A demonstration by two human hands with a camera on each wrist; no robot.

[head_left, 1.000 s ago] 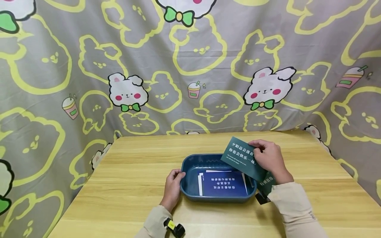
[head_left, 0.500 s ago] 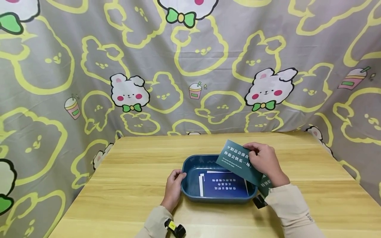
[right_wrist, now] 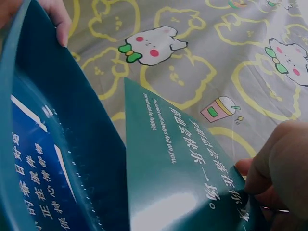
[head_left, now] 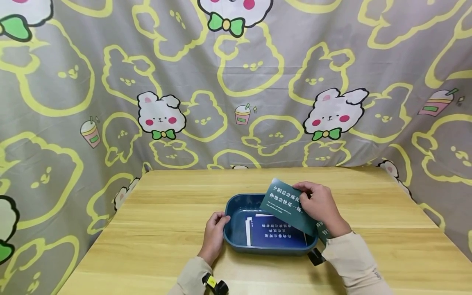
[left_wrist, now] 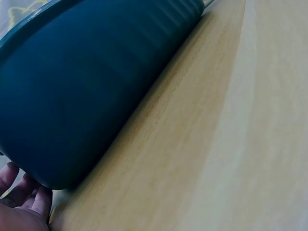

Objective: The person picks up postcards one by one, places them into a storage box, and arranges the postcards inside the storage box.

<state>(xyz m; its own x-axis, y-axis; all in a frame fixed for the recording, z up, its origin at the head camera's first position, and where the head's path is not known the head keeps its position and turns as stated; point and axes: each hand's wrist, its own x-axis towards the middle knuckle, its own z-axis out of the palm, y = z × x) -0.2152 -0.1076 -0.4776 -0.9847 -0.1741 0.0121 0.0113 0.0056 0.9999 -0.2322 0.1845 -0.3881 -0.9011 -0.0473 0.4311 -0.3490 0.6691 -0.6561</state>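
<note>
A dark teal tray (head_left: pixel 236 247) stands on the table, and blue cards (head_left: pixel 274 233) with white print lie inside it over white-edged ones. My left hand (head_left: pixel 214 233) grips the tray's left end, thumb over the rim; its fingers (left_wrist: pixel 42 201) show beside the tray's wall in the left wrist view. Over the tray's right part, my right hand (head_left: pixel 321 207) pinches a green card (head_left: pixel 285 207) with white lettering by its upper edge, tilted above the blue cards. Another green card (head_left: pixel 322 231), mostly hidden by the right hand and wrist, shows at the tray's right end.
The wooden table (head_left: pixel 166 221) spreads around the tray on all sides. A grey curtain (head_left: pixel 199 73) with yellow outlines and rabbit prints hangs behind and at both sides. A black wrist camera (head_left: pixel 221 287) sits on the left sleeve.
My right hand has moved left and slightly toward me with the green card, which now covers more of the tray's right part. The left hand stays on the tray.
</note>
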